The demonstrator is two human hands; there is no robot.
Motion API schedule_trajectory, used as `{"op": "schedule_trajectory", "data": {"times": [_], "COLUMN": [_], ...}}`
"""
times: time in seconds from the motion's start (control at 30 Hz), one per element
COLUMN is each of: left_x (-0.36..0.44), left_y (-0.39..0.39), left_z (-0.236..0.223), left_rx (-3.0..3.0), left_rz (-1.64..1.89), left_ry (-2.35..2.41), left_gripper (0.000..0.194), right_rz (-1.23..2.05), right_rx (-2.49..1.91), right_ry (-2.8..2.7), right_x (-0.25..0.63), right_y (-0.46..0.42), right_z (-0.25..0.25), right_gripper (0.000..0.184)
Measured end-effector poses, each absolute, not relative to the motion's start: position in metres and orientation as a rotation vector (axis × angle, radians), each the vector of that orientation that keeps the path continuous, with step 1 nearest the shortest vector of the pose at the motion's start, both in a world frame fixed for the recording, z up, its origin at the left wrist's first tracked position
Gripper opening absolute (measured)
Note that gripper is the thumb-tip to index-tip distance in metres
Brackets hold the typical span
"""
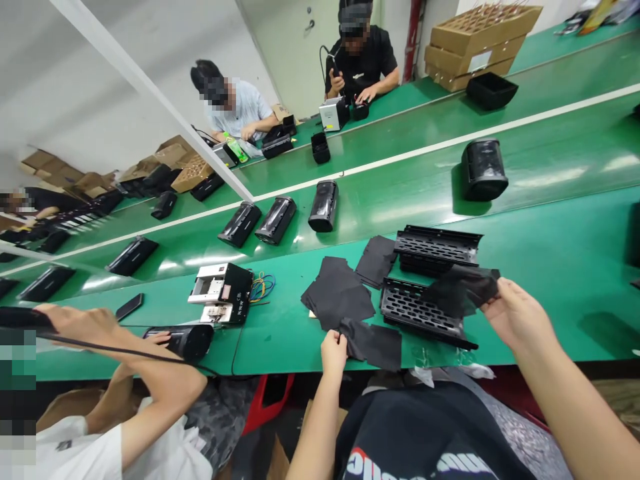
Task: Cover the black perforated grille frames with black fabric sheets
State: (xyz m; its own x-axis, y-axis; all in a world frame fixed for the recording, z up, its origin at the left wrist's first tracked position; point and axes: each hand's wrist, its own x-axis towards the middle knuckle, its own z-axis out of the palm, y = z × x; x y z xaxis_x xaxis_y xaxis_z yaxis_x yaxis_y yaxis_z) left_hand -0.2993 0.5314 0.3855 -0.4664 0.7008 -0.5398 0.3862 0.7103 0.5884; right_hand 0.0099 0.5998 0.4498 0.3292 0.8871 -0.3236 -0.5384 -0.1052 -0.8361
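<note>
My left hand [334, 352] pinches the corner of a thin black sheet [377, 343] at the table's front edge. In my right hand [517, 310] is another thin black sheet [463, 290], gripped at its right end and stretching left over a perforated black panel [415, 310]. A second stack of perforated black panels [437, 248] sits just behind. Left of the panels lie a fanned pile of black sheets [337, 293] and a smaller pile [376, 260]. The sheet in my right hand hides part of the front panel.
A co-worker's arm [145, 360] reaches in at left, beside a white and black machine [220, 293] with coiled wires. Black speaker-like housings [324, 205] stand along the green belt [390, 180]. Two people work across it, near stacked cardboard trays [480, 43]. Clear plastic scraps [425, 373] lie at the front edge.
</note>
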Motion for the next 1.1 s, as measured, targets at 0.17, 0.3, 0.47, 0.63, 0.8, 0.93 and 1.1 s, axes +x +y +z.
{"op": "schedule_trajectory", "data": {"times": [0.17, 0.3, 0.47, 0.63, 0.8, 0.93, 1.1], "left_x": [-0.284, -0.242, -0.189, -0.199, -0.225, -0.232, -0.235], "left_y": [0.541, 0.557, 0.57, 0.571, 0.567, 0.567, 0.568], "left_z": [0.439, 0.481, 0.517, 0.558, 0.589, 0.595, 0.599], "left_rx": [1.276, 1.4, 0.676, 0.443, 0.51, 0.548, 0.581], "left_rz": [0.315, 0.794, 1.037, 0.968, 0.812, 0.787, 0.796], "left_ry": [2.287, 1.746, 0.966, 0.877, 0.898, 0.942, 1.011], "left_gripper": [0.041, 0.048, 0.05, 0.039, 0.04, 0.039, 0.039], "right_rz": [1.385, 1.505, 1.568, 1.682, 1.778, 1.809, 1.851], "right_rx": [-1.083, -1.027, -0.954, -1.025, -1.057, -1.053, -1.089], "right_ry": [-0.316, -0.154, -0.272, -0.399, -0.52, -0.535, -0.55], "right_x": [0.005, -0.02, -0.043, -0.03, -0.016, -0.012, -0.008], "right_y": [0.592, 0.584, 0.575, 0.567, 0.56, 0.558, 0.557], "right_z": [0.478, 0.502, 0.531, 0.545, 0.547, 0.555, 0.563], "right_gripper": [0.015, 0.019, 0.018, 0.048, 0.032, 0.028, 0.029]}}
